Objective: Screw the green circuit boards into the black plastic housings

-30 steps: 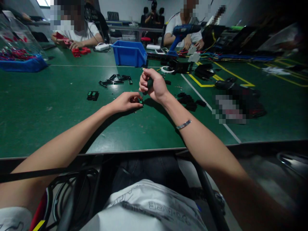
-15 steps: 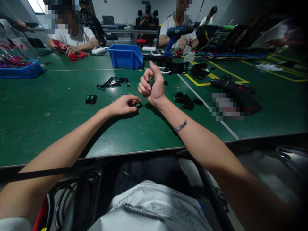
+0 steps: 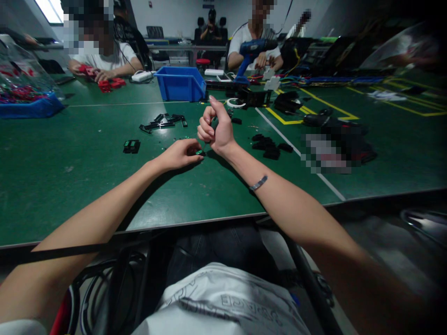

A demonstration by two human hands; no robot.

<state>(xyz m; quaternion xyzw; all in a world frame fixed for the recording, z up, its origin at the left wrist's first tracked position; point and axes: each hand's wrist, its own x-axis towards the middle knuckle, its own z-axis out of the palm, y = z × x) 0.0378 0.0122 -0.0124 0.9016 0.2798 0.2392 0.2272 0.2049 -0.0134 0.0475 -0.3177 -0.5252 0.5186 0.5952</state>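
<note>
My left hand [image 3: 179, 155] rests on the green table [image 3: 70, 172], fingers pinched round a small dark green part [image 3: 200, 152]. Just above it my right hand [image 3: 213, 128] is closed in a fist round the dark handle of a screwdriver [image 3: 213, 123]. The tool stands nearly upright with its tip down on the small part. A metal bracelet [image 3: 259, 183] sits on my right forearm.
Black parts lie in a pile [image 3: 164, 121], as a small pair [image 3: 132, 146] and in a cluster [image 3: 270, 148]. A blue bin [image 3: 180, 83] stands behind. Two other people work at the far side, one with red parts [image 3: 108, 83], one beside a blue power tool [image 3: 254, 49].
My right hand has shifted its grip on the screwdriver, thumb rising then closing again, as if turning it. The left hand stays on the part. The view has drifted slightly.
</note>
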